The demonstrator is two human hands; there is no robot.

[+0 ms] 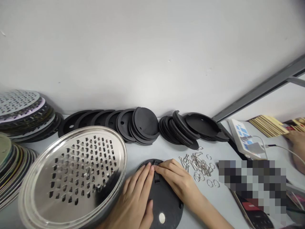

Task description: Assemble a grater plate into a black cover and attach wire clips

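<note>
A black oval or round plate (164, 203) lies under both my hands, with a white round spot near its lower end and a short black strap (156, 176) near its top. My left hand (135, 192) rests on its left side, fingers stretched and thumb apart. From the right, my right hand (179, 178) reaches over the plate, its extended fingertips meeting my left fingertips beside the strap; its thumb is hidden. To the left stands a large shiny metal disc (43, 178) with grater-like holes. Loose metal clips and split rings (200, 165) lie right of my right hand.
Black round covers (145, 122) and more curved black pieces (202, 124) line the wall. Stacked perforated discs (19, 105) and thin round plates (17, 171) stand left. A white power strip (243, 136), a phone (252, 210) and another person's hand (296, 143) are at right.
</note>
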